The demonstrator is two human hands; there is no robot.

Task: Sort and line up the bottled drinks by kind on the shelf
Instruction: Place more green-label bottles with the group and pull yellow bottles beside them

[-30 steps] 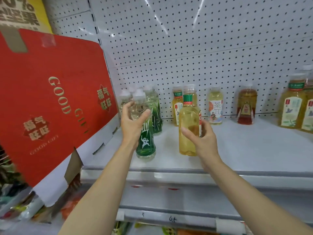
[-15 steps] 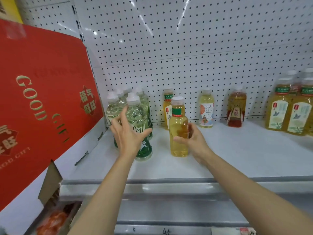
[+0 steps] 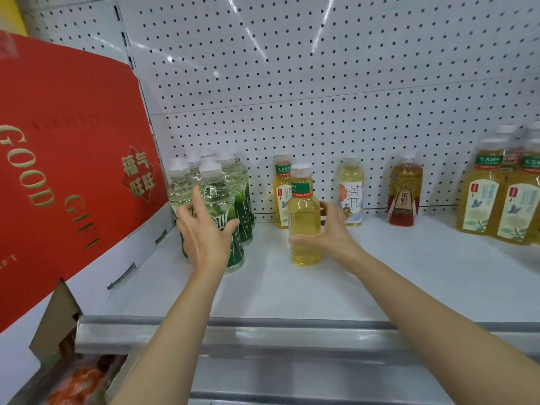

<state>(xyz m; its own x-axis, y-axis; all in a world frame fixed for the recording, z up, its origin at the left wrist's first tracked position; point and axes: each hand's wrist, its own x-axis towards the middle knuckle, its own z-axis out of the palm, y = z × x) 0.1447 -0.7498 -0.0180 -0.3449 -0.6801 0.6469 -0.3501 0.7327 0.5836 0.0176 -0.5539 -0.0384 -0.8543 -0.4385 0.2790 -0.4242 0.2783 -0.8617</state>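
Left hand [image 3: 208,235]: fingers spread, grip released, palm against the front clear plastic bottle with green label [image 3: 217,217], nearest of a cluster at the left of the white metal shelf [image 3: 409,276]. Right hand [image 3: 330,232]: loosely curved grip around the upright yellow tea bottle with white cap [image 3: 304,217]; whether the fingers press it cannot be told. It stands on the shelf, in front of a matching yellow bottle [image 3: 282,191] by the far pegboard.

The left hand [image 3: 208,233] covers the label and middle of the front green bottle [image 3: 214,200], so whether its fingers actually touch it cannot be told, and the green bottles behind [image 3: 239,188] are partly hidden. Behind the right hand's [image 3: 330,229] grip, the yellow bottle [image 3: 304,217] hides part of the rear yellow bottle [image 3: 281,185]. Far right of that grip, the yellow bottles [image 3: 523,206] and shelf [image 3: 409,273] are cut by the edge.
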